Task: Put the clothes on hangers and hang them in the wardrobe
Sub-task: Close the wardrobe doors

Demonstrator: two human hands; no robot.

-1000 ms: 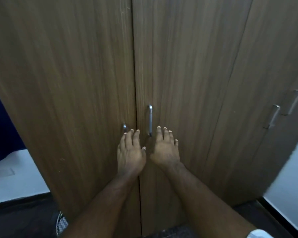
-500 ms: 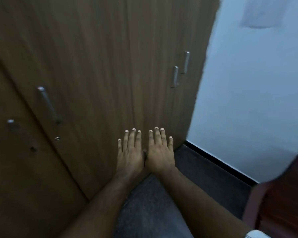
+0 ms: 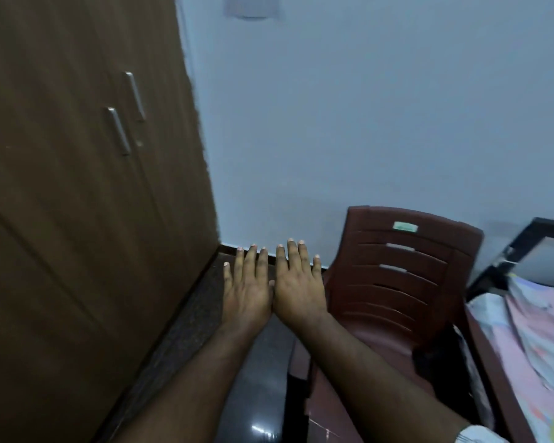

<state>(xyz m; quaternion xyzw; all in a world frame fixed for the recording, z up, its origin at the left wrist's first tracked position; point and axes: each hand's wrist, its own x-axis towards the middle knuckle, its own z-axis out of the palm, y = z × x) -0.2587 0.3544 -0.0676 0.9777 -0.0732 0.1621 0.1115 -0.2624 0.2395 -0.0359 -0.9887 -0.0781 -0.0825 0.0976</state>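
Dim, soft-focus view; glare on the floor [image 3: 263, 431].

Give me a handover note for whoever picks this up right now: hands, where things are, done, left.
Left hand and right hand: both flat, fingers straight, side by side in the air, holding nothing.
Wardrobe on the left, doors closed.
Maroon chair on the right; bed with pale pink fabric beyond it.
No hangers in view.
Done: nothing visible.
Left: find clothes and hangers, open wardrobe, hang everything.
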